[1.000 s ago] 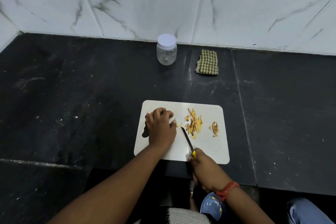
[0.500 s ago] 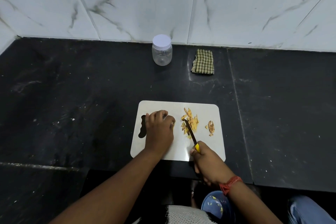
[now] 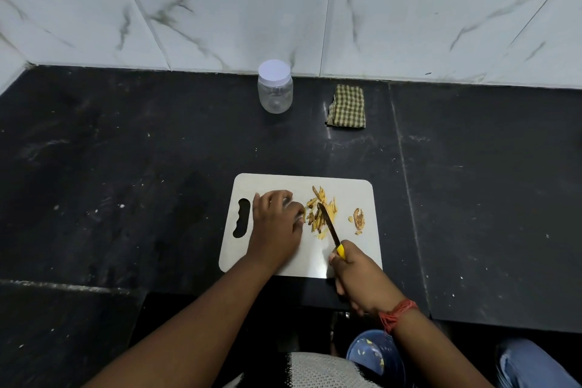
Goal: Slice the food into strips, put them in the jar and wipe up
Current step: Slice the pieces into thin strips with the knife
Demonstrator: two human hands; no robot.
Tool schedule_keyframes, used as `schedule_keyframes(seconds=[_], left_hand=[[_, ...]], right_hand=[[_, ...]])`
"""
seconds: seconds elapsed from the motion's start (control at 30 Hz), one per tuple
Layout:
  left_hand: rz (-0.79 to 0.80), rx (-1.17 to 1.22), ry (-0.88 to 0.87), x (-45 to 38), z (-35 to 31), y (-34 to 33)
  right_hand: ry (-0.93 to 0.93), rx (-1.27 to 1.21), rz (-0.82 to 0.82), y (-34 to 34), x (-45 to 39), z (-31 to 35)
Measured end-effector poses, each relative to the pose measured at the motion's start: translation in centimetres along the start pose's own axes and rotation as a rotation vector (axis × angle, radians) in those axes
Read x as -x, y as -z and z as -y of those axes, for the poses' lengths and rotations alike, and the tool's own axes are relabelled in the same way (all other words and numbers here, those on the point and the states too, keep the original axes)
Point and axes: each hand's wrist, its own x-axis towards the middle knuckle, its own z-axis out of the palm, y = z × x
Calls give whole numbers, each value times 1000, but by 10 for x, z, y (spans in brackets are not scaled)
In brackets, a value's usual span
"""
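Looking down at the dark stone counter [image 3: 126,151], we saw a white cutting board [image 3: 352,249] lying near its front edge, with a cut-out handle at its left end. A heap of yellow food strips [image 3: 321,214] lay on the middle of the board, and a small brown scrap [image 3: 359,218] lay apart from it towards the right end.

Our left hand [image 3: 275,227] rested on the board just left of the strips, its fingers curled down with the fingertips beside the heap; we could not tell whether it pinched a piece beneath them. Our right hand [image 3: 359,277] was wrapped round the yellow handle of a knife [image 3: 329,225], whose dark blade slanted up and left across the heap. A red thread band [image 3: 396,313] circled that wrist.

Well behind the board, close to the wall, a clear jar [image 3: 275,90] stood upright with its white lid on, apart from the strips. Just to its right a folded checked cloth [image 3: 346,106] lay on the counter. Nothing stood between the board and either of them. White marbled wall tiles [image 3: 409,9] rose behind.

Below the counter edge we saw a blue bowl [image 3: 374,356] holding a few yellow bits, beside a white knitted garment [image 3: 321,372]. We could read no writing or label anywhere.
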Motion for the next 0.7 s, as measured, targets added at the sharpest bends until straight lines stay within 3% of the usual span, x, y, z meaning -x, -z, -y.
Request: schedule_keyframes(seconds=[0.23, 0.5, 0.7], left_hand=[[-68, 33, 48, -4, -5, 0], [-159, 3, 171, 14, 42, 24], [-103, -45, 85, 19, 48, 26]], right_hand=[[8, -11, -9, 5, 2, 0], [36, -30, -5, -2, -3, 7], [47, -33, 21, -15, -10, 14]])
